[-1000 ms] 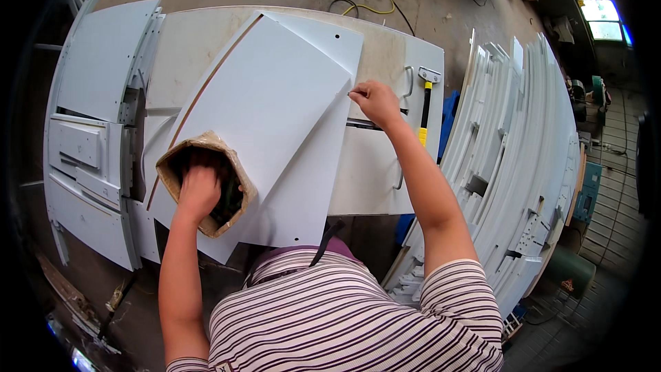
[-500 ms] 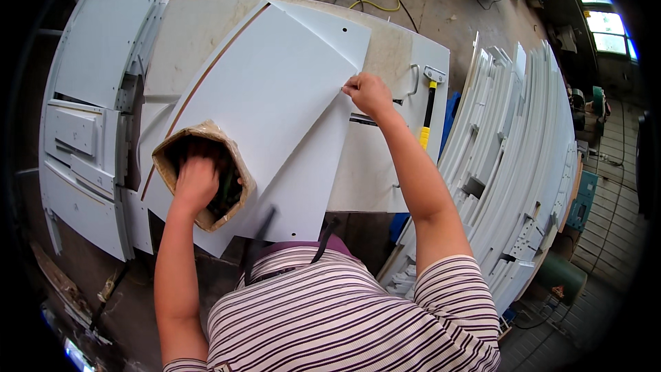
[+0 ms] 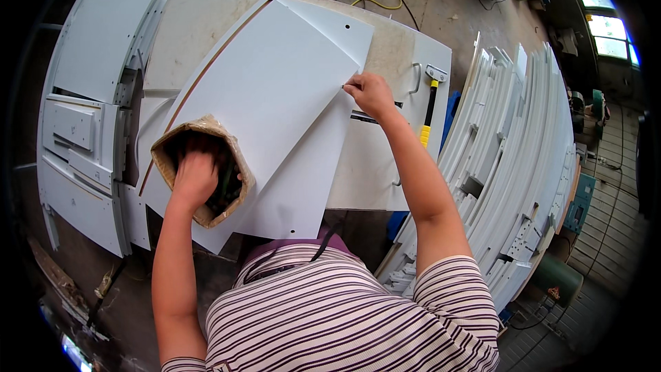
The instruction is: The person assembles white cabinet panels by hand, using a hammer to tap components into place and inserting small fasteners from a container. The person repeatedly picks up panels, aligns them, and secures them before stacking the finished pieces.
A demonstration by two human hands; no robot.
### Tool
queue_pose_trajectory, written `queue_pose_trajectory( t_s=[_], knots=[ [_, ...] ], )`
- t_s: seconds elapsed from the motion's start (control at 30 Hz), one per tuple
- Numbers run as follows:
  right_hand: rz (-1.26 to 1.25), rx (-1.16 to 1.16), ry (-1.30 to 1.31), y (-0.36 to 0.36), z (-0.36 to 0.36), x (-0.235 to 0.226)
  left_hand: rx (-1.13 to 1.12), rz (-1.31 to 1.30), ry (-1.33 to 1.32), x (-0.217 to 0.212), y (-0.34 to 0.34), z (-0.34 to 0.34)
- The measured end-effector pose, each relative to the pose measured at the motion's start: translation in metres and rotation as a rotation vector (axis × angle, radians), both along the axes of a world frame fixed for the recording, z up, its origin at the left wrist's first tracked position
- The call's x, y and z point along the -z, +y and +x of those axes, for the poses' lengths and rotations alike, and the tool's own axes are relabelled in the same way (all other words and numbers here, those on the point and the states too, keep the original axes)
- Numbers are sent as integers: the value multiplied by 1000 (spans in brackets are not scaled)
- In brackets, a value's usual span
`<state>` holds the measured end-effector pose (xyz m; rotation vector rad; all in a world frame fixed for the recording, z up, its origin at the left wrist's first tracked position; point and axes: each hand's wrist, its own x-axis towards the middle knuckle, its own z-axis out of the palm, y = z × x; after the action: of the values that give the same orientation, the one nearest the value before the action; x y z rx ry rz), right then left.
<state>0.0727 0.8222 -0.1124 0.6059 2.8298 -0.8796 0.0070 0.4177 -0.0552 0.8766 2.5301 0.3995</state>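
Note:
My left hand (image 3: pixel 197 178) reaches into an open brown cardboard box (image 3: pixel 241 172), where its fingertips are hidden. Small dark items show dimly inside the box, too shaded to name. The box stands on a white panel (image 3: pixel 275 62) with a brown strip along its curved left edge. That panel lies askew over another white panel (image 3: pixel 303 200), which has a small dark hole near each visible end. At the upper panel's right corner my right hand (image 3: pixel 370 91) is closed in a pinch. A tiny dark tip shows at its fingers, too small to name.
A scraper-like tool (image 3: pixel 428 107) with a black and yellow handle lies right of my right hand, beside a metal handle (image 3: pixel 415 78). Long white strips (image 3: pixel 509 165) are stacked at the right. More white panels (image 3: pixel 103 41) lie left. A yellow cable (image 3: pixel 368 1) crosses the floor beyond.
My left hand stays in the box with only a slight shift. The right hand keeps its pinch at the panel's corner, and a small dark tip now shows there. The view has moved slightly.

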Motion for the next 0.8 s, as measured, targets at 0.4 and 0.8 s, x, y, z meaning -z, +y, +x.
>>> queue_pose_trajectory(
  t_s=[0.4,0.8],
  knots=[
    [-520,323,135,-5,20,40,-10,-69,-46,-1,1,0],
    [-438,248,188,7,26,46,14,-50,14,5,-2,0]
  ],
)
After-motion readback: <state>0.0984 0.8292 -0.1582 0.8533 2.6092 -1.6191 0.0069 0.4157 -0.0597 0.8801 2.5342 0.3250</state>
